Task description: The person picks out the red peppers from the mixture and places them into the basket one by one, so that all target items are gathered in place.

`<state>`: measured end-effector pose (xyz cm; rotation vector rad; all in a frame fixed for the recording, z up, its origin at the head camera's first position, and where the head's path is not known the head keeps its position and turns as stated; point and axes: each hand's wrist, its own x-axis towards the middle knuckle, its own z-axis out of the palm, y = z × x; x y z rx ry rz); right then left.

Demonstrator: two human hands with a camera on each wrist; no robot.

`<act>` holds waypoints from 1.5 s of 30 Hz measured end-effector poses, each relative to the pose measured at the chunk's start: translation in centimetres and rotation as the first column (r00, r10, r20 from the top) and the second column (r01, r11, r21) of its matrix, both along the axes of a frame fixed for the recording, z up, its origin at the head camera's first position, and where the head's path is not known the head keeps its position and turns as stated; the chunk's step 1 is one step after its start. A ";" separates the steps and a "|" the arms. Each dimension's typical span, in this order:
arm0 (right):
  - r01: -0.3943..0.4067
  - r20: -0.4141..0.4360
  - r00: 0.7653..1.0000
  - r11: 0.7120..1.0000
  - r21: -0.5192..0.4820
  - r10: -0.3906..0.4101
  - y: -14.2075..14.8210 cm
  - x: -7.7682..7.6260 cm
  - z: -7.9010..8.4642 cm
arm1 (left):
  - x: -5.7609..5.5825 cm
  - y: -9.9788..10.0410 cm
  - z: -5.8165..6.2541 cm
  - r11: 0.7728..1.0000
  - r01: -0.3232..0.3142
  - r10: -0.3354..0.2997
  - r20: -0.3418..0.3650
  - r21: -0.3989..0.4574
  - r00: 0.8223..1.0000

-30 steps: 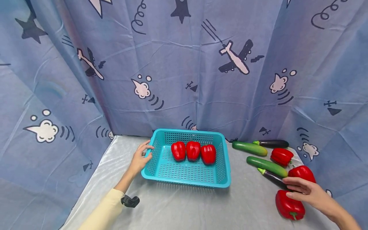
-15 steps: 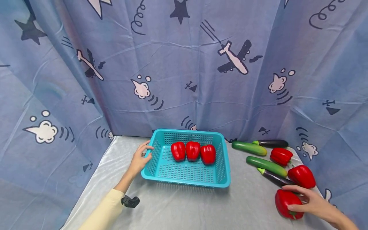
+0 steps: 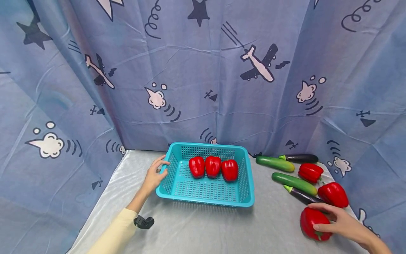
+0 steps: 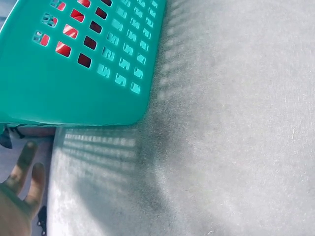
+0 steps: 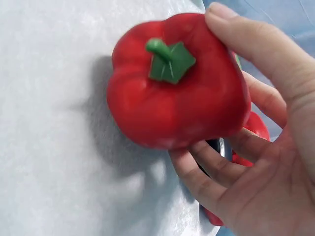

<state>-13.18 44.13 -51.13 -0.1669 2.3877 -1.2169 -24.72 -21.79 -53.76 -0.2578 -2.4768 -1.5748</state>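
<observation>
A red bell pepper (image 3: pixel 309 223) with a green stem is at the table's right front. My right hand (image 3: pixel 344 224) grips it from the right, thumb on the near side and fingers round the far side. In the right wrist view the pepper (image 5: pixel 167 108) shows its stem end, with a shadow on the cloth; whether it touches the cloth, I cannot tell. My left hand (image 3: pixel 154 176) is at the left rim of a turquoise basket (image 3: pixel 206 203), fingers loosely bent. Three red bell peppers (image 3: pixel 213 166) lie in a row inside the basket.
Right of the basket lie two cucumber-like green vegetables (image 3: pixel 275 163), two eggplants (image 3: pixel 299 158) and two more red bell peppers (image 3: pixel 333 194). A pale cloth (image 3: pixel 196 229) covers the table. A blue patterned curtain (image 3: pixel 190 88) hangs behind and at both sides.
My right hand has come down onto the front right bell pepper and closed round it. The pepper has shifted slightly left. My left hand and the basket have stayed put.
</observation>
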 end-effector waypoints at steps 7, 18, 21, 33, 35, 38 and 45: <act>0.007 -0.032 0.999 0.999 -0.032 -0.008 -1.3 -0.5 0.6 | -0.1 0.0 0.0 1.000 -0.005 0.005 -0.012 -0.010 1.000; 0.004 -0.072 0.997 0.997 -0.079 -0.009 -3.9 -1.8 2.0 | 0.0 0.2 0.0 1.000 -0.005 0.004 -0.042 -0.019 0.999; 0.007 -0.086 0.996 0.997 -0.081 -0.014 -4.4 -1.9 2.3 | 0.1 0.2 0.0 1.000 -0.007 0.007 -0.045 -0.014 0.999; 0.041 -0.122 0.990 0.980 -0.196 -0.066 -6.1 -3.1 3.0 | 0.0 0.2 0.0 1.000 -0.014 0.014 -0.054 -0.007 0.998; 0.032 -0.138 0.988 0.976 -0.218 -0.063 -6.3 -3.2 2.9 | 0.0 0.2 0.0 1.000 -0.014 0.014 -0.059 -0.007 0.998; 0.031 -0.143 0.987 0.970 -0.242 -0.067 -6.6 -3.3 3.0 | 0.0 0.3 -0.1 1.000 -0.013 0.012 -0.065 -0.012 0.998; 0.031 -0.152 0.986 0.965 -0.259 -0.072 -7.3 -3.5 3.5 | 0.0 0.3 0.0 1.000 -0.021 0.020 -0.052 -0.013 0.998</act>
